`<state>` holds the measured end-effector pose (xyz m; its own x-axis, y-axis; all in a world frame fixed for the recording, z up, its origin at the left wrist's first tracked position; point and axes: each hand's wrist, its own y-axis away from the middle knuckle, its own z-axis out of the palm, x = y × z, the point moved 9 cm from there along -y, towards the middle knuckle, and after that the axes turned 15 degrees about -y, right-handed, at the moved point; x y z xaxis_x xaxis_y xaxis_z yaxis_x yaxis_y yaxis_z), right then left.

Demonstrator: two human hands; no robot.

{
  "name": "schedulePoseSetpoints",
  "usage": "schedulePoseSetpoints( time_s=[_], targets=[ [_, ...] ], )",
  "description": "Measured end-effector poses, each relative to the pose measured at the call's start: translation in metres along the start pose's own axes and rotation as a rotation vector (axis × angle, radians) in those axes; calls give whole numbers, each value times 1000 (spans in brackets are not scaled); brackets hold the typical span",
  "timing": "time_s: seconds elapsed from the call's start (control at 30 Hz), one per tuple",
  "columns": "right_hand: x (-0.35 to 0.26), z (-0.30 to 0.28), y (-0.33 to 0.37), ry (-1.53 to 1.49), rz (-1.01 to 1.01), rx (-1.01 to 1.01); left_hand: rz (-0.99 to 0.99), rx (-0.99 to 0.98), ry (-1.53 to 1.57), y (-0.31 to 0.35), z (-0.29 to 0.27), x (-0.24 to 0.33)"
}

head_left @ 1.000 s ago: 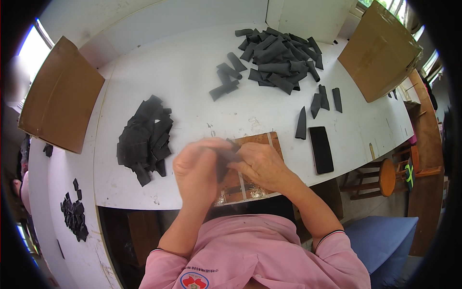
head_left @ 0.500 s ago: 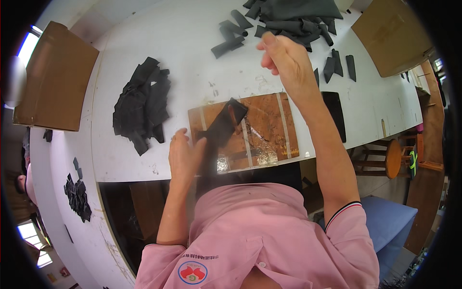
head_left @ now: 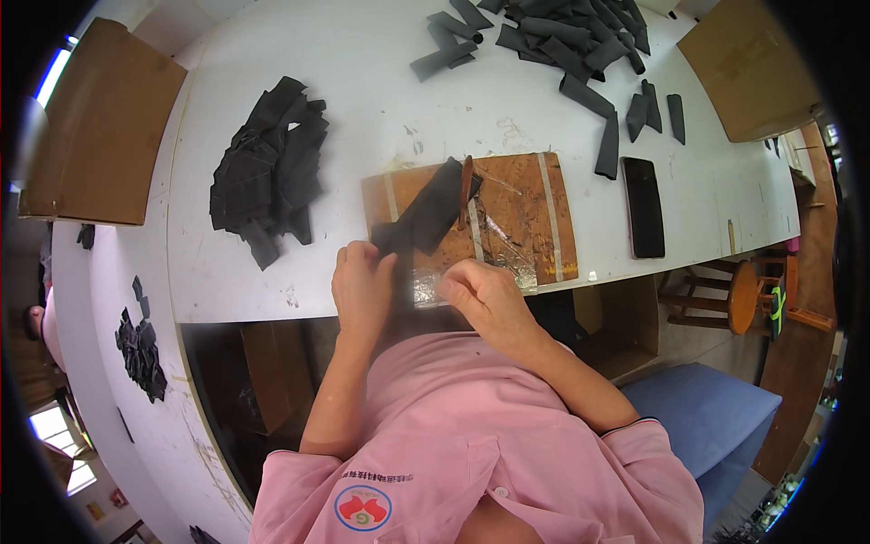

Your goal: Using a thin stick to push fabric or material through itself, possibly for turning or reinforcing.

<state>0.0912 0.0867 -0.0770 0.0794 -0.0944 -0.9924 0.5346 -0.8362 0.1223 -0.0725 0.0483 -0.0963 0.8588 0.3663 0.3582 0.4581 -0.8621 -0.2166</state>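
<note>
bare white table (head_left: 381,100) between black cut pile (head_left: 267,172) left, strip heap (head_left: 562,36) far right

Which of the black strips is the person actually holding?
The strip lying across the wooden board, pinched by the left hand; the others lie loose in piles.

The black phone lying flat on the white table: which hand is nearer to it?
Right. The right hand rests at the wooden board's near edge, left of the black phone and apart from it. The left hand, holding a black strip, is farther left.
</note>
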Motion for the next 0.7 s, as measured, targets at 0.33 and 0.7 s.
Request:
schedulePoseSetpoints(
  time_s=[0.33, 0.7],
  targets=[
    [-16, -11, 1, -179, -186, 193, -114, -103, 774, 29, -20, 30],
    [-43, -21, 1, -8, -151, -182, -266, -717, 1377, 19, -16, 61]
  ],
)
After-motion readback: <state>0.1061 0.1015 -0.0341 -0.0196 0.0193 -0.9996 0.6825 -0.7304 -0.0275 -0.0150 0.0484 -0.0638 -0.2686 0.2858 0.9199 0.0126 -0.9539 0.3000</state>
